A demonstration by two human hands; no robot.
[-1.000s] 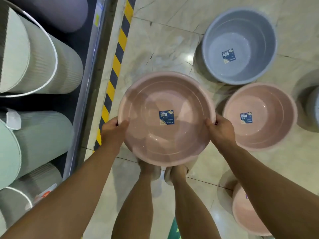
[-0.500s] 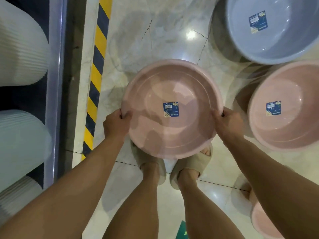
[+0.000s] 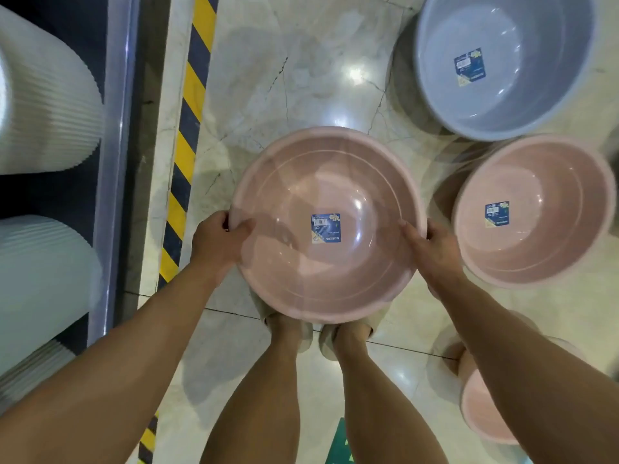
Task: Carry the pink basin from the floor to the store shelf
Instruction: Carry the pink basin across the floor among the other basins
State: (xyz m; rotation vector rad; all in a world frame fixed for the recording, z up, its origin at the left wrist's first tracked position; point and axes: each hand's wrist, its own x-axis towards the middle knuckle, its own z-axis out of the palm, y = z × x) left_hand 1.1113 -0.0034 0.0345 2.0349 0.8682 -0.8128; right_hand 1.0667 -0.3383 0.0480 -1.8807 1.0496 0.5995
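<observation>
pink basin: the pink basin (image 3: 330, 226) was held level and mouth up above the floor, over the person's feet, a blue label stuck flat in its bottom.
left hand: the left hand (image 3: 219, 237) was clamped on the rim at the basin's left edge, thumb hooked over the lip into the bowl, fingers hidden beneath.
right hand: the right hand (image 3: 432, 247) gripped the rim at the opposite, right edge in the same manner, thumb on top.
grip: the two holds sat roughly across the widest line, which judged well for balance; the person would have done best to keep the thumbs pressed down so the thin rim did not flex or slip.
shelf: the store shelf (image 3: 115, 155) ran along the left of the scene, its pale front rail just beyond a yellow-and-black floor stripe (image 3: 187, 128), with ribbed white bins (image 3: 43, 108) lying on it.
next move: the carry seemingly called for a swing to the left while keeping the basin flat, and a clear gap between the bins was not shown here.
neighbours: a second pink basin (image 3: 532, 212) stood on the floor just right of the held one, a grey basin (image 3: 509, 61) farther off, another pink one (image 3: 485, 406) near right.
risk: the right elbow or the rim could have clipped the near floor basins on turning.
</observation>
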